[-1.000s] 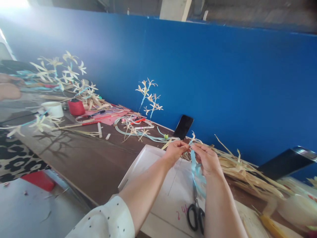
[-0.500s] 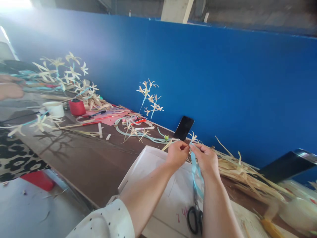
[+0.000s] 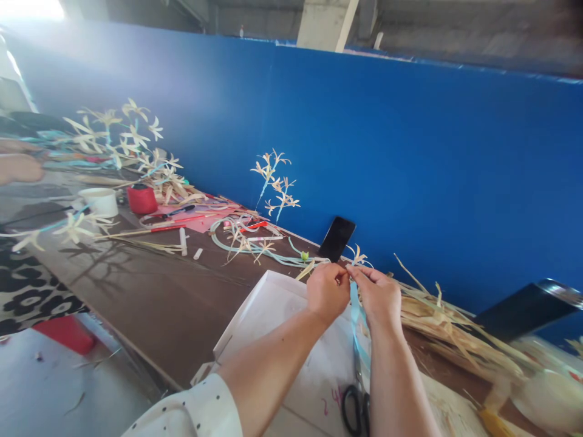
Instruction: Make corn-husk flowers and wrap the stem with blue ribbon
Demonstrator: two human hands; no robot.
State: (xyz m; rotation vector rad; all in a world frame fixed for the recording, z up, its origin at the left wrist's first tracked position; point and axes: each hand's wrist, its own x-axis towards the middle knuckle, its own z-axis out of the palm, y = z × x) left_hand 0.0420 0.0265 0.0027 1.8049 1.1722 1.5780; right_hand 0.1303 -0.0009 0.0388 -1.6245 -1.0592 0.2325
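My left hand (image 3: 328,292) and my right hand (image 3: 379,296) meet fingertip to fingertip above a shallow white box lid (image 3: 252,318). A small cream flower of dried husk (image 3: 359,256) rises just beyond my right fingertips, which pinch its blue-wrapped stem. From between the hands a light blue strip of tape (image 3: 354,306) hangs down along my right wrist. My left thumb and fingers are pinched together at the same spot; what they grip is hidden. Black-handled scissors (image 3: 351,408) lie on the lid beside my right forearm.
A phone (image 3: 337,238) leans on the blue partition (image 3: 432,170). Dried husk strips (image 3: 437,315) lie at right. Finished flower sprays (image 3: 277,182), pale blue tubing (image 3: 218,240), red thread (image 3: 142,199) and a white cup (image 3: 99,201) stand leftward. Another person's hand (image 3: 20,168) shows at far left.
The flower has tipped slightly to the right and lower behind my fingers. Both hands stay together, with only a small shift of the fingertips. The view has tilted a little.
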